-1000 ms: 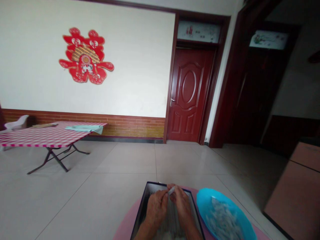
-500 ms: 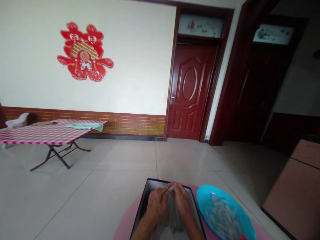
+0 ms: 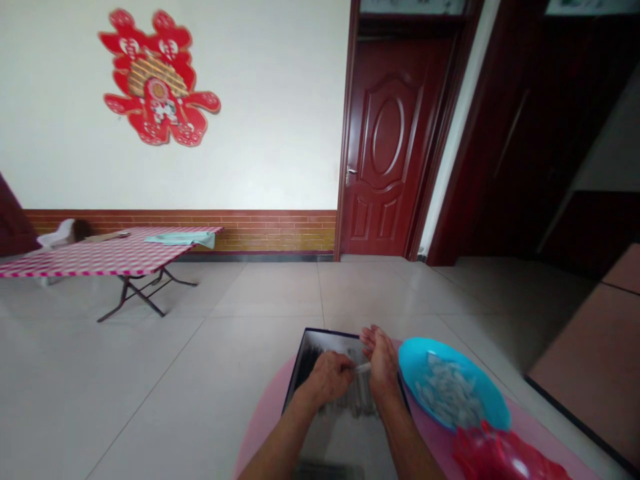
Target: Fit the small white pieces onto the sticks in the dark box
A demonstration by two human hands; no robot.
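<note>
My left hand (image 3: 331, 375) is closed in a pinch on one end of a thin whitish, see-through strip (image 3: 363, 367); its exact kind is unclear. The strip's other end meets the palm side of my right hand (image 3: 382, 360), whose fingers are stretched out and up. Both hands are over a shallow box (image 3: 325, 331) with a dark blue rim. Inside it, dark thin pieces (image 3: 311, 355) lie at the left and pale slender pieces (image 3: 356, 399) in the middle, blurred and partly behind my hands.
To the right stands a blue basin (image 3: 413, 353) of small whitish translucent pieces (image 3: 453, 390). Near it lies a shiny red plastic bag (image 3: 507, 453). All rest on a pink round surface (image 3: 267, 407). Farther off are a checked folding table (image 3: 107, 260) and a brown cabinet (image 3: 595, 353).
My hands have moved apart, the right one opening its fingers, with the strip now stretching between them. The view has tilted down, bringing the red bag further into sight.
</note>
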